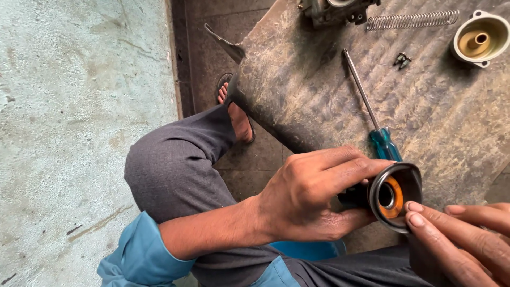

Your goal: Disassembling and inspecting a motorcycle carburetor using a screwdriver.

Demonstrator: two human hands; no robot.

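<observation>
a worn dark rubber mat [319, 90] covers the floor ahead, with a pale concrete wall [79, 133] on the left. the person sits low, a knee in grey trousers [175, 170] raised, a foot in a sandal [236, 114] at the mat's edge, a blue sleeve [141, 255] at the wrist.

the left hand [308, 196] is closed around a dark round part with a rubber diaphragm [396, 194], held just above the lap at the mat's near edge; thumb below, fingers over the top, its open end facing the camera and showing an orange ring inside. the right hand [462, 239] comes in from the lower right, fingers loosely extended, two fingertips [417, 212] touching the diaphragm's lower rim; it pinches nothing that can be seen.

on the mat, a screwdriver [372, 117] with a blue handle lies just beyond the held part, shaft pointing away. farther off lie a metal carburettor body [332, 10] at the top edge, a long coil spring [411, 20] beside it, a round cream cap [481, 38] at the far right, and small dark screws [402, 60] between the spring and the screwdriver.
</observation>
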